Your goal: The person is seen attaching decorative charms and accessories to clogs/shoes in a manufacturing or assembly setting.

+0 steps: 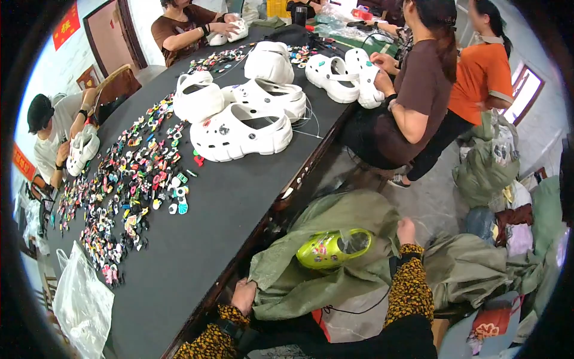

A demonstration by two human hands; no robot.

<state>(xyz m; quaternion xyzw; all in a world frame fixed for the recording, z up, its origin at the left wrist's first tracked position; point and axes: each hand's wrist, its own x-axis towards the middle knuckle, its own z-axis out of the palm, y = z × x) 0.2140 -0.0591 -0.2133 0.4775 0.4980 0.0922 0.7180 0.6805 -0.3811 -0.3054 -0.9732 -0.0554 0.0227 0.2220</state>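
Note:
An olive-green woven sack (353,210) lies spread in front of me beside the table. My left hand (244,296) is closed on its near left edge. At the sack's right side, my right hand (406,231) is closed with its fingers against the fabric, gripping the edge. Between the hands a lime-green clog (317,254) with colourful charms rests on the sack's folds, with a clear plastic film over part of it. How much more the sack holds is hidden by the cloth.
Several white clogs (239,143) stand on the dark table (197,263). Left of them spreads a heap of small colourful shoe charms (131,179). A clear plastic bag (84,302) hangs at the near left edge. People work around the table; more sacks (490,155) lie at right.

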